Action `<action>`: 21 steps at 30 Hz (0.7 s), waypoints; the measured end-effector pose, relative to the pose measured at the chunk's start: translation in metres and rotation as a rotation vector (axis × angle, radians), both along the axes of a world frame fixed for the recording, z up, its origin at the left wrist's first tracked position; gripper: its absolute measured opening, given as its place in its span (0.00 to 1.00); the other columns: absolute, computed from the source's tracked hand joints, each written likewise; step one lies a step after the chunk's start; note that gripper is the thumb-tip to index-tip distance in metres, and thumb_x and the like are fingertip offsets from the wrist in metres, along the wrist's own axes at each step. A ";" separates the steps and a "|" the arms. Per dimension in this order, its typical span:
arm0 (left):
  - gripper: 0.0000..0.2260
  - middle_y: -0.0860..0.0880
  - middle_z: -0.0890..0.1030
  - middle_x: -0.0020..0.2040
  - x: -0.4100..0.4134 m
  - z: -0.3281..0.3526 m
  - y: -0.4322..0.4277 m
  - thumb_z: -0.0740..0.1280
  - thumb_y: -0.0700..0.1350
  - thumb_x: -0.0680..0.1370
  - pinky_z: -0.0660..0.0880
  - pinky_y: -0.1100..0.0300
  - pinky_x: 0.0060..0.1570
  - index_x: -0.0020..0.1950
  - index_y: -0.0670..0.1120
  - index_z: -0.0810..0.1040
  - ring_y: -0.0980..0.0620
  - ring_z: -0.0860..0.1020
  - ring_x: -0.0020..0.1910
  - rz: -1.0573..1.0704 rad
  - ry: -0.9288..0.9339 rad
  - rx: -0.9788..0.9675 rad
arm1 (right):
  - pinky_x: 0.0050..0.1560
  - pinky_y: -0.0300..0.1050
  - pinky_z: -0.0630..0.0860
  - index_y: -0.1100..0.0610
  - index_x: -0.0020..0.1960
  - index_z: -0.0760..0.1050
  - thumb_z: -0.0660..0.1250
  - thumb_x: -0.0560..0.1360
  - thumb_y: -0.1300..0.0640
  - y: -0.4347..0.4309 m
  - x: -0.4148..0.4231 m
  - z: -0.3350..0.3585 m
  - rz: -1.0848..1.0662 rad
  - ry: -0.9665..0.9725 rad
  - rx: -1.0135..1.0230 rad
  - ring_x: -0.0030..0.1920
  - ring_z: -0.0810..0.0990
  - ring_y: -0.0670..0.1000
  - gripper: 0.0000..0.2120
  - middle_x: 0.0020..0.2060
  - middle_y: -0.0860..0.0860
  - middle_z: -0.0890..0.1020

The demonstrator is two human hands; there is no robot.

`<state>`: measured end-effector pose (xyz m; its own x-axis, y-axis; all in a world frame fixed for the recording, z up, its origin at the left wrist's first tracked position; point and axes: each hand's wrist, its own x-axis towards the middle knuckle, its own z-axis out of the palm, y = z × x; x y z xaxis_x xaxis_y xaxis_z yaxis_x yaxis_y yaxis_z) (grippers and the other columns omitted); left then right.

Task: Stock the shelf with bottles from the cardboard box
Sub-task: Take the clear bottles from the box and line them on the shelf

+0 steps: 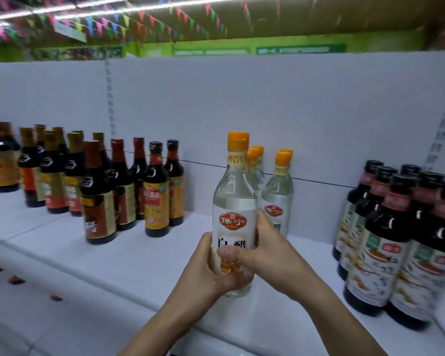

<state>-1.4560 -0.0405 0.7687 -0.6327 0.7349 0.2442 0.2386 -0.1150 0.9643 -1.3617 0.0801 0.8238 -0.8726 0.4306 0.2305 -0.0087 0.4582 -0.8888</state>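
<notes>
A clear bottle (235, 199) with an orange cap and a white label stands upright over the front of the white shelf (129, 255). Both hands hold it low down. My left hand (207, 268) wraps its lower left side and base. My right hand (265, 247) grips its right side, thumb across the label. Whether its base touches the shelf is hidden by the fingers. Behind it stand several matching clear bottles (278, 191) with orange caps. The cardboard box is out of view.
Dark sauce bottles (100, 183) with red and gold labels fill the shelf's left part. Taller dark bottles (396, 240) with pale labels crowd the right end. The white back panel (242, 104) rises behind. Bare shelf lies between the groups around the held bottle.
</notes>
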 end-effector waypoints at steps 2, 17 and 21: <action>0.27 0.52 0.86 0.56 -0.002 -0.004 0.011 0.79 0.38 0.70 0.81 0.46 0.59 0.64 0.53 0.73 0.51 0.85 0.55 -0.047 0.000 -0.011 | 0.60 0.53 0.82 0.41 0.63 0.72 0.81 0.70 0.56 0.004 0.007 -0.002 -0.061 -0.002 -0.009 0.54 0.86 0.44 0.28 0.52 0.42 0.87; 0.33 0.60 0.85 0.54 0.004 -0.015 0.057 0.81 0.37 0.65 0.81 0.65 0.51 0.65 0.55 0.74 0.61 0.83 0.54 -0.242 0.112 -0.079 | 0.56 0.44 0.83 0.43 0.64 0.73 0.81 0.69 0.59 0.018 0.036 -0.023 -0.365 -0.063 -0.006 0.54 0.85 0.40 0.29 0.54 0.41 0.86; 0.31 0.66 0.84 0.52 0.006 -0.015 0.060 0.80 0.35 0.67 0.79 0.72 0.47 0.64 0.56 0.75 0.66 0.82 0.52 -0.258 0.116 -0.061 | 0.56 0.46 0.84 0.45 0.63 0.73 0.80 0.70 0.61 0.023 0.036 -0.026 -0.391 -0.061 -0.023 0.53 0.85 0.42 0.28 0.53 0.44 0.87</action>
<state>-1.4499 0.0194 0.7541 -0.3936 0.8833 0.2546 0.3185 -0.1288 0.9391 -1.3254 0.1028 0.7976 -0.6533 0.7378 0.1698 0.2159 0.3965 -0.8923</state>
